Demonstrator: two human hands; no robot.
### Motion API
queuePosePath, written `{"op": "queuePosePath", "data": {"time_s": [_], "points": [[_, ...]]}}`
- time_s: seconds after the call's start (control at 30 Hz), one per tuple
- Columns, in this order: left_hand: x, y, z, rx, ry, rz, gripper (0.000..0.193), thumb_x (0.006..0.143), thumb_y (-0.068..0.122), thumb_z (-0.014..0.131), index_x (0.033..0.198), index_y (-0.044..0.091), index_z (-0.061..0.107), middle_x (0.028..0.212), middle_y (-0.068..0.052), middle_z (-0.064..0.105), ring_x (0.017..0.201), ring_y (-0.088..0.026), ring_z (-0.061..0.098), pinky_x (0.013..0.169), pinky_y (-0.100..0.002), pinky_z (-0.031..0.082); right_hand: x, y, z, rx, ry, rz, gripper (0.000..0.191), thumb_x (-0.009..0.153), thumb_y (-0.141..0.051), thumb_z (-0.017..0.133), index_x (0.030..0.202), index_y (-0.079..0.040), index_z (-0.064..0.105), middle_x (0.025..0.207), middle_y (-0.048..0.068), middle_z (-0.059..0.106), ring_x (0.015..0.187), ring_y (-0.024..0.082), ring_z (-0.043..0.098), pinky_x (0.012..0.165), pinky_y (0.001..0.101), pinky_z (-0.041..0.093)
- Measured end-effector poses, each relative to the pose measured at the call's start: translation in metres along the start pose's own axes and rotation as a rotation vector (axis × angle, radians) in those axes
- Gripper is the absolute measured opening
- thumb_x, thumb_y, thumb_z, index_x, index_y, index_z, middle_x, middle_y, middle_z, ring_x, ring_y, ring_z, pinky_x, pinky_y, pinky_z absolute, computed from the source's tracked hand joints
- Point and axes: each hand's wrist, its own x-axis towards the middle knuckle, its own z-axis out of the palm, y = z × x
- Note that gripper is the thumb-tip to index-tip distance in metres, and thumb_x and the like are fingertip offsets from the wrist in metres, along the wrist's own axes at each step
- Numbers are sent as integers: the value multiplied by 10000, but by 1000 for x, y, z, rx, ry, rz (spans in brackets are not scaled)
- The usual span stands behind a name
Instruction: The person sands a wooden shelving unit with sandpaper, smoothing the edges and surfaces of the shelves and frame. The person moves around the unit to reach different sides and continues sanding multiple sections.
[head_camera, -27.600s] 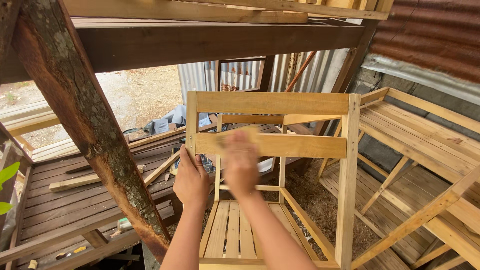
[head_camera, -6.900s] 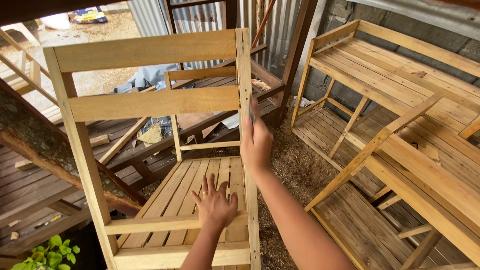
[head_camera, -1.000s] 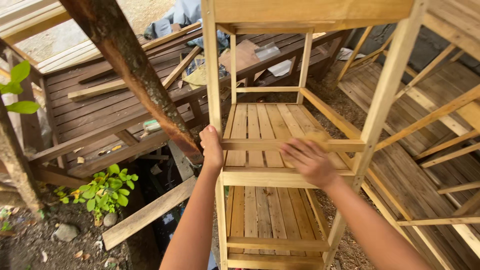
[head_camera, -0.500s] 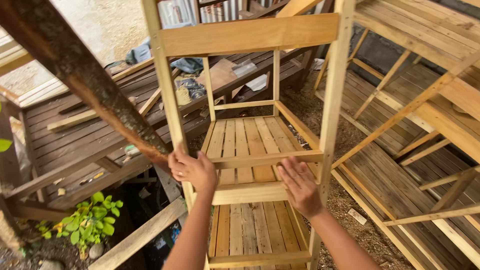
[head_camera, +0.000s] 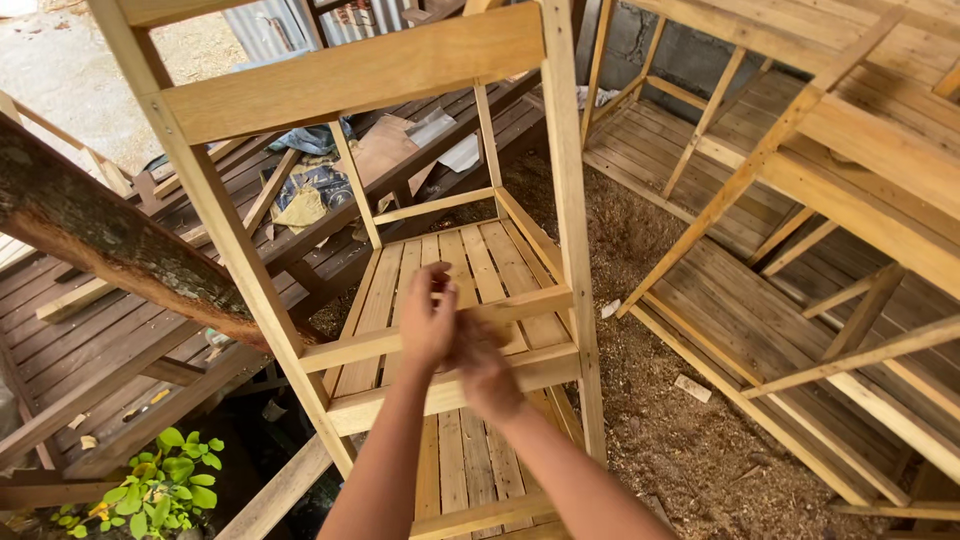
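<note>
A tall shelf frame of pale new wood (head_camera: 560, 190) stands right in front of me, with slatted shelves (head_camera: 470, 262) and a wide top rail (head_camera: 350, 75). My left hand (head_camera: 428, 318) is raised in front of the middle front rail (head_camera: 355, 352), fingers up and a little apart, holding nothing. My right hand (head_camera: 484, 368) is blurred just beside and below it, over the same rail. The two hands touch or nearly touch each other. Neither grips the frame.
A rough dark tree post (head_camera: 110, 250) slants across the left. Dark plank decking (head_camera: 90, 340) with scraps lies behind it. More pale wooden frames (head_camera: 850, 160) stand at the right. Sawdust-covered ground (head_camera: 680, 400) lies between. A green plant (head_camera: 165, 490) grows at lower left.
Both hands have come off the shelf's front rail and moved together in front of it. The view has shifted so the frame stands more central and closer.
</note>
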Motion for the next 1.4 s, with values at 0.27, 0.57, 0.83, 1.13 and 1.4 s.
{"op": "queuePosePath", "data": {"time_s": [0.27,0.57,0.83,1.13,1.4], "points": [[-17,13,-43,-588,-283,19,474,859,207,711,1307,102,596,1167,-70,678,1106,-184,629,996,-350,476,7,-35,-38,246,-15,441,274,1016,-213,646,1146,-12,779,783,161,658,717,167,562,648,276,459],[-14,67,-6,393,-8,181,211,862,-3,788,865,62,587,1085,-123,642,961,-264,606,810,-355,528,59,-25,-150,-14,560,185,176,982,-216,640,912,-74,716,826,36,743,740,112,719,692,256,622],[-41,74,47,973,-314,470,1070,749,795,518,1479,21,399,1220,-147,558,1117,-295,521,1027,-499,411,45,51,-145,-278,369,124,508,1186,-419,301,1164,-46,646,959,91,703,827,149,666,711,199,530],[-10,35,39,905,-477,444,497,1047,510,326,1217,97,545,1138,-109,565,1053,-263,565,914,-423,494,42,43,-140,-141,224,357,570,1070,-506,189,1285,-102,529,856,78,662,564,141,656,431,258,559],[7,42,99,823,-545,441,504,1072,532,295,1181,107,543,1142,-124,569,1075,-267,592,855,-453,516,39,49,-143,19,210,358,549,1068,-517,210,1280,-99,496,874,56,636,603,127,640,441,245,548]]}}
